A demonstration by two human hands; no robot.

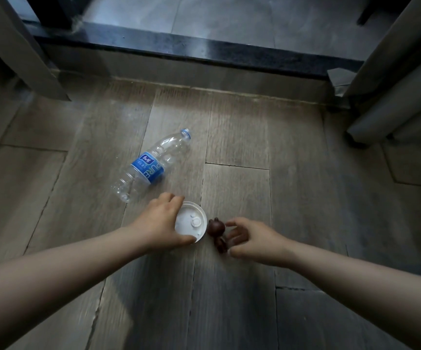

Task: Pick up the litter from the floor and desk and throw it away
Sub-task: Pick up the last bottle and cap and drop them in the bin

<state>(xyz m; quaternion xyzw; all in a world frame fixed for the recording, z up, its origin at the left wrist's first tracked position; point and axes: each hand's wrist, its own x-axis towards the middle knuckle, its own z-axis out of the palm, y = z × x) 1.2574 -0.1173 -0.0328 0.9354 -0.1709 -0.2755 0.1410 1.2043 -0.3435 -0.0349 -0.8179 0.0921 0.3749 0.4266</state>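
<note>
The left hand [160, 223] is closing its grip around the white lid [191, 223] on the floor [242, 286]. The right hand [251, 239], half open, is reaching for the brown bear figure [217, 232] beside it, not clearly gripping yet. Each should secure opposite edges before lifting; the bottle [151, 164] is lying just beyond.

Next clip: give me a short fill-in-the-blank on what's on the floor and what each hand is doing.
1. The left hand grips the white ____.
2. The bottle lies on its side with a ____ label.
3. The right hand reaches for a brown ____ figure.
4. All three things lie on the ____.

Missing words: lid; blue; bear; floor
</note>
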